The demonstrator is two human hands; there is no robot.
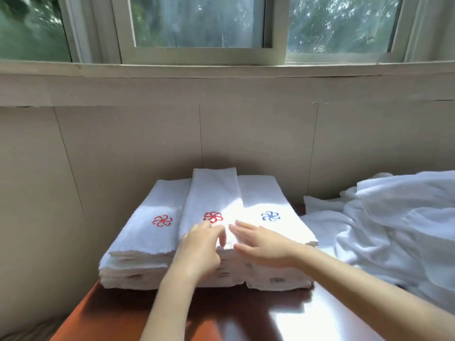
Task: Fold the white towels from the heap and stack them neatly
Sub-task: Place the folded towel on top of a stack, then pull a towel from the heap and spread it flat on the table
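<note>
The middle towel (pixel 214 193) is being touched by the right hand (pixel 261 244), fingers straight; the left hand (pixel 199 244) is being blurred by glare, so its grip cannot be told.

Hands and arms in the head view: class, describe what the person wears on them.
Nothing worn shows. The left hand and right hand are bare, with no gloves, rings or watch visible. The left forearm and right forearm are uncovered to the frame edge, no sleeves in view.
</note>
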